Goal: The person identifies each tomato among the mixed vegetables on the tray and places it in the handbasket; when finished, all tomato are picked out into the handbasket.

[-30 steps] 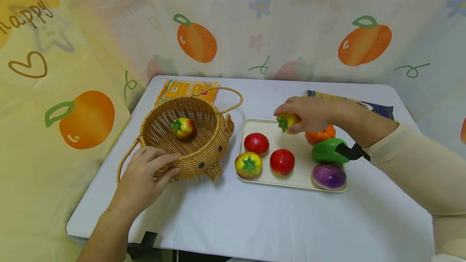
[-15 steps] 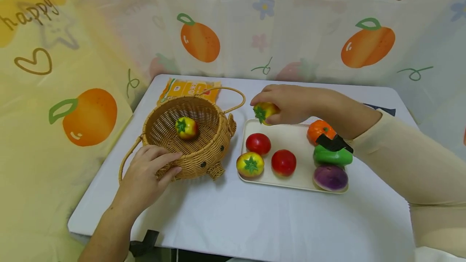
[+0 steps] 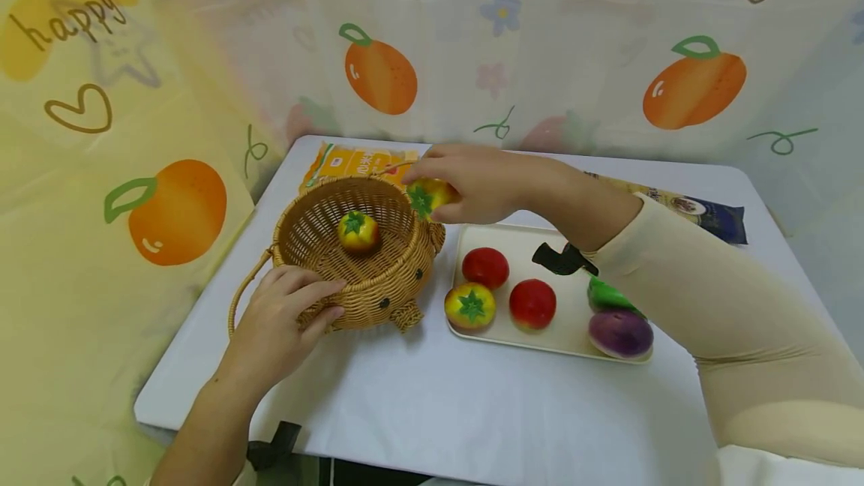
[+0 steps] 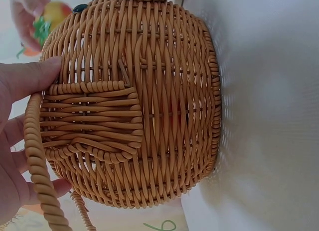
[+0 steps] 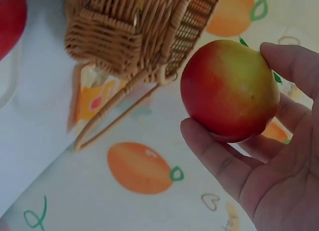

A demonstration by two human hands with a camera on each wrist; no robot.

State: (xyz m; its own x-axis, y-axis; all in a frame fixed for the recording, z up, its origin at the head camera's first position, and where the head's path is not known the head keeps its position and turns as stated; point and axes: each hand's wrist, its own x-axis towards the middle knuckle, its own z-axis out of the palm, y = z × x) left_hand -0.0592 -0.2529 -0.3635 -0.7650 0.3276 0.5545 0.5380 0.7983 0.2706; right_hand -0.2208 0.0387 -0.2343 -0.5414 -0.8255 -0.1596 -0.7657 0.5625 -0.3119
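Note:
In the head view my left hand [image 3: 290, 313] holds the near-left rim of a round wicker basket [image 3: 358, 302] with an animal face. The left wrist view shows my thumb and fingers at the rim of the basket [image 4: 164, 91], beside its handle [image 4: 37, 156]. My right hand [image 3: 482, 178] grips a yellow-red toy fruit with a green star-shaped leafy top [image 3: 427, 197] over the basket's right rim. Up close, that toy fruit [image 5: 232, 91] sits between my thumb and fingers. Inside the basket lies a matching toy fruit [image 3: 359, 232].
A cream tray [image 3: 567, 332] on the right bears two red toy fruits, including one [image 3: 532, 304], another yellow one [image 3: 470, 306], a purple piece [image 3: 621, 334] and a green piece [image 3: 607, 295]. Behind lie an orange packet [image 3: 358, 162] and a dark-blue packet [image 3: 715, 220].
My right hand has carried the yellow-red toy fruit left from above the tray to the basket's right rim. My left hand keeps its hold on the basket.

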